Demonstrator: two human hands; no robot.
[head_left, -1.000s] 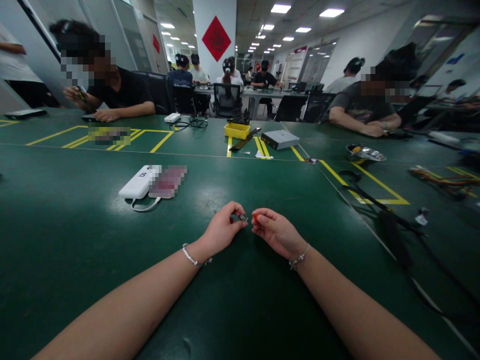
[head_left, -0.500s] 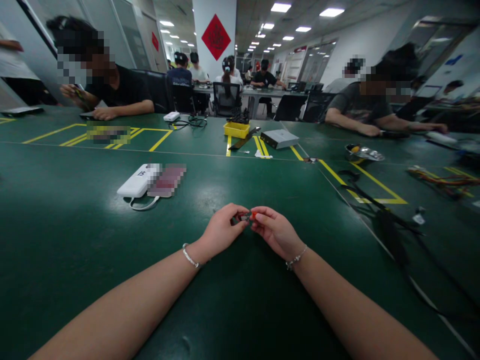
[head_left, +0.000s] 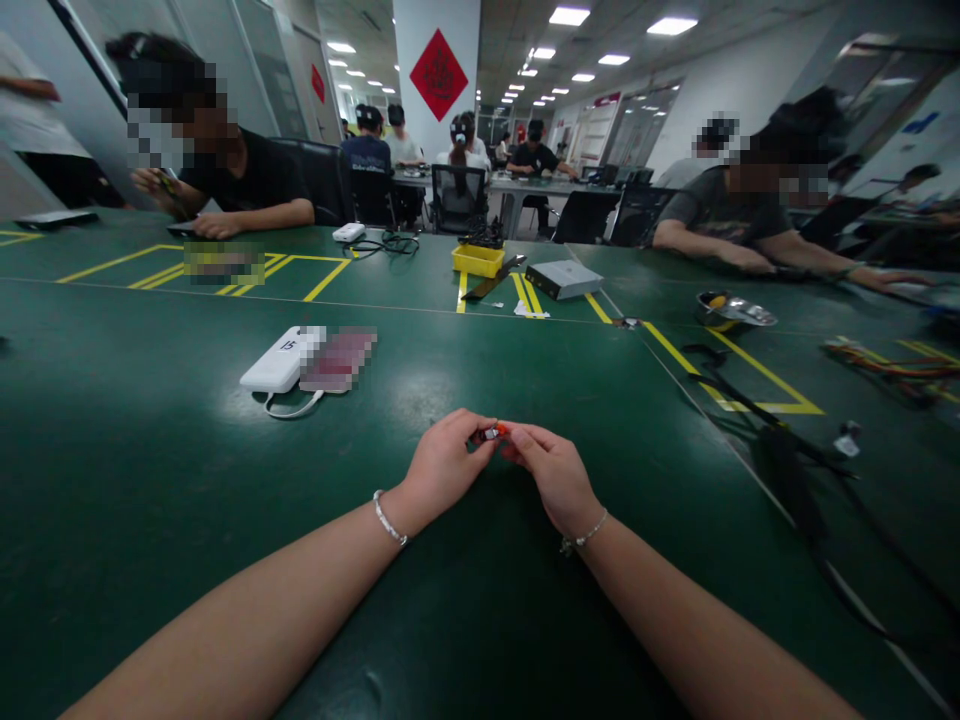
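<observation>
Above the green table [head_left: 420, 640], my left hand [head_left: 444, 462] pinches a small silver piece [head_left: 490, 434] between thumb and fingers. My right hand [head_left: 561, 478] is closed, its thumb and fingertips at a small orange-red piece [head_left: 502, 429]. The two pieces meet in the gap between my hands; whether they are joined I cannot tell. My fingers cover most of both, so their exact kind is unclear. Left of my hands lies a white power bank [head_left: 283, 360] marked 15, with a short white cable [head_left: 294, 411], beside a blurred-out reddish flat object [head_left: 339, 362].
Farther back are a yellow bin [head_left: 478, 262] of black cables, a grey box [head_left: 564, 279] and a metal dish [head_left: 735, 310]. Black cables [head_left: 780, 460] and bundled coloured wires [head_left: 889, 365] lie at the right. Co-workers sit across the table at left and right.
My right hand has shifted slightly left, bringing the orange-red piece against the silver one. The gap between them has closed. The view has shifted slightly.
</observation>
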